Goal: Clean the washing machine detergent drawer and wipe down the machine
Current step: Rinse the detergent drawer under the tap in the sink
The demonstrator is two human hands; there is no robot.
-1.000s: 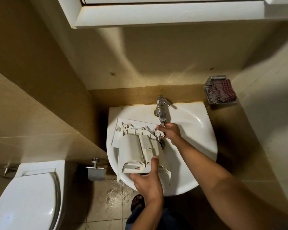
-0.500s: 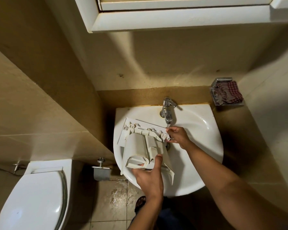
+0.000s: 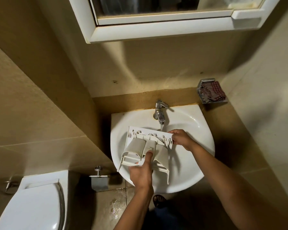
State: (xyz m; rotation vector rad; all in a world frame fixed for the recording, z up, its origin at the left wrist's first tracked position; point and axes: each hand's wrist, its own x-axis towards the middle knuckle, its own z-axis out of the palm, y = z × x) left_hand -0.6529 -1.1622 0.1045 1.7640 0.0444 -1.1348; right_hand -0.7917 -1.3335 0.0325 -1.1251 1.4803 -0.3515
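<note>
- Two hands share the detergent drawer point(image 3: 140, 145), which hangs over the bowl of the sink point(image 3: 198, 171) with its rounded compartment bottoms facing up.
- Your left hand point(image 3: 140, 170) grips the drawer's near end, thumb laid up the middle channel and the other fingers wrapped under and out of sight.
- Your right hand point(image 3: 181, 138) pinches the right end of the front panel, fingers point(image 3: 173, 131) curled over its far edge.
- The drawer's long axis runs from the sink's near rim toward the tap point(image 3: 160, 112). The front panel lies crosswise at the far end, just under the spout.
- A thin stream of water point(image 3: 161, 126) falls behind the panel's far edge, right of its middle and just left of your right fingers. Whether it wets the panel or passes behind it, I cannot tell.
- The relation that matters is that the stream sits beyond the panel, so the compartments lie on your side of it. To rinse them, I judge you must push the drawer farther along its axis or tip the near end up. Your right hand is the nearer one to the tap.
- The spout hangs low over the panel and could catch its edge.
- A checked cloth point(image 3: 214, 91) lies on the wall rack past the sink's far right corner, well apart from both hands.
- The toilet point(image 3: 32, 205) and a paper holder point(image 3: 99, 180) stand to the left, below the sink.
</note>
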